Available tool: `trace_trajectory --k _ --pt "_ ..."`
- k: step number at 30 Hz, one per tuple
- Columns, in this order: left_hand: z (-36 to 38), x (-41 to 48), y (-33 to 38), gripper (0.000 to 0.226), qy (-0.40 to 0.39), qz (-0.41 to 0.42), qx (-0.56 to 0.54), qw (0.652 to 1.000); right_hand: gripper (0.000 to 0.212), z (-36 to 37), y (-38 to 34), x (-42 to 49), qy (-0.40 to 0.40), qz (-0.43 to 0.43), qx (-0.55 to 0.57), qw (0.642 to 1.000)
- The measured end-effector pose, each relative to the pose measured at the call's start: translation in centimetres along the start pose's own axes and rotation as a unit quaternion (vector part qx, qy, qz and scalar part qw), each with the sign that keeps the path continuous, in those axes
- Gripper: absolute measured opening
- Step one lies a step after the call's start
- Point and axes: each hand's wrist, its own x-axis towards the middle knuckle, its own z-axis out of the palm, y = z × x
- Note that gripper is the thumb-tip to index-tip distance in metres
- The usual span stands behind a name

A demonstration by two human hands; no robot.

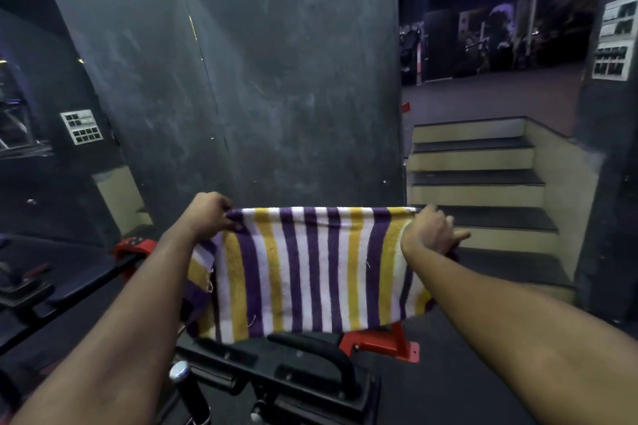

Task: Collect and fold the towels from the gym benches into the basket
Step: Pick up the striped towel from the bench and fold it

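A towel with purple, yellow and white stripes hangs stretched out in front of me. My left hand pinches its top left corner and my right hand pinches its top right corner. The top edge is held taut and level between them. The towel's lower edge hangs just above a black and red gym bench frame. A folded layer of the towel shows behind the left side. No basket is in view.
A dark grey wall stands straight ahead. Steps rise at the right toward a dim gym area. More black equipment sits at the left. A red bench foot rests on the dark floor.
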Motion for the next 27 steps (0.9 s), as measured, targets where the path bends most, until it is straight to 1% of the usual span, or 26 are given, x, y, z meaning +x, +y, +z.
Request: trace_trajectory --k 4,5,8,11,13,15,16,17,18,20,21,23,24,25,27 --pt "1.9 0.1 -2.3 0.008 0.022 -0.109 0.013 0.994 0.018 -0.4 0.8 -0.4 0.0 -0.029 -0.02 0.999" --pt "2.3 -0.1 -2.7 0.005 0.03 -0.136 0.014 0.99 0.015 -0.6 1.2 -0.3 -0.002 -0.031 -0.019 0.999" --pt "3.6 -1.2 -3.2 0.015 0.057 -0.211 0.031 0.975 0.015 -0.8 2.3 0.4 0.006 -0.031 0.0 1.0" --pt "5.0 -2.0 -2.3 0.021 0.103 -0.262 0.017 0.959 0.027 -0.6 2.8 1.1 0.024 -0.004 0.035 0.999" --pt "5.6 -2.4 -1.8 0.021 0.147 -0.272 -0.009 0.951 0.04 -0.5 3.0 1.5 0.038 0.012 0.034 0.999" --pt "5.7 -2.6 -1.7 0.014 0.191 -0.265 -0.027 0.945 0.048 -0.9 2.8 1.7 0.056 0.014 0.028 0.998" --pt "5.6 -2.6 -1.7 0.012 0.203 -0.264 -0.032 0.942 0.049 -0.9 2.8 1.9 0.043 0.016 0.017 0.999" --pt "5.4 -2.4 -1.7 0.018 0.198 -0.278 -0.038 0.939 0.048 -0.8 2.7 2.2 0.009 0.026 0.002 1.0" --pt "5.2 -2.0 -1.8 0.028 0.171 -0.298 -0.045 0.938 0.044 -0.7 2.5 2.5 -0.041 0.043 -0.006 0.998" --pt "4.8 -1.3 -1.3 0.041 0.06 -0.334 -0.056 0.939 0.028 -0.4 2.1 3.0 -0.144 0.105 0.013 0.984" --pt "4.7 -1.0 -0.8 0.049 0.007 -0.337 -0.059 0.94 0.027 -0.4 1.7 2.8 -0.193 0.113 0.033 0.974" --pt "4.8 -0.6 1.2 0.062 -0.084 -0.302 -0.052 0.948 0.037 -0.7 0.0 1.8 -0.288 0.091 0.095 0.949" --pt "4.7 -0.4 2.6 0.062 -0.111 -0.266 -0.052 0.956 0.042 -1.3 -1.0 1.0 -0.31 0.068 0.119 0.941" --pt "4.6 -0.2 4.3 0.057 -0.13 -0.23 -0.068 0.962 0.046 -1.8 -2.4 0.0 -0.332 0.037 0.11 0.936" --pt "5.0 0.2 7.5 0.034 -0.149 -0.165 -0.148 0.964 0.038 -2.1 -4.6 -1.2 -0.38 -0.052 0.113 0.917"
